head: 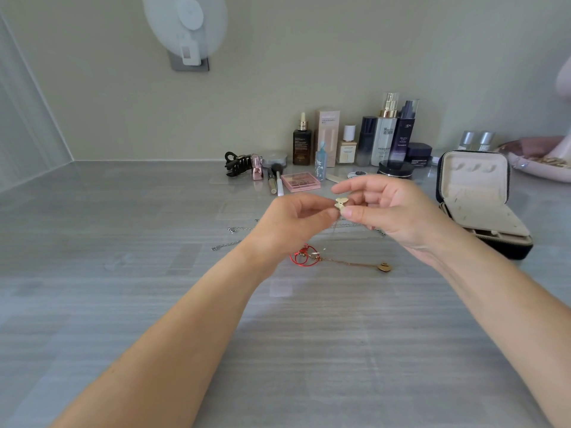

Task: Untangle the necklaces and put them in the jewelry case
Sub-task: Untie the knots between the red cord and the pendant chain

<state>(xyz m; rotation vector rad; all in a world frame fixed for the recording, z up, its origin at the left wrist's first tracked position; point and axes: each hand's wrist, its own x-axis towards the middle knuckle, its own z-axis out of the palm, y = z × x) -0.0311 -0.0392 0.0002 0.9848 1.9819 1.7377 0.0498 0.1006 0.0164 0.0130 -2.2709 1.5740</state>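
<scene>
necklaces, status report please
Left grip and right grip both pinch gold pendant. Red cord and gold chain bunched on table. Case open; path looks clear.

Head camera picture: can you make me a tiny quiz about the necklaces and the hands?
1. True or false: the dark zip-up jewelry case with cream lining is open.
2. Which lies closest to the red cord loop? A: thin gold chain with heart-shaped pendant. B: black hair claw. C: pink eyeshadow palette.
3. What do the left hand and right hand pinch between them?
Key: 1 true. 2 A. 3 A small gold pendant, held above the grey table.
</scene>
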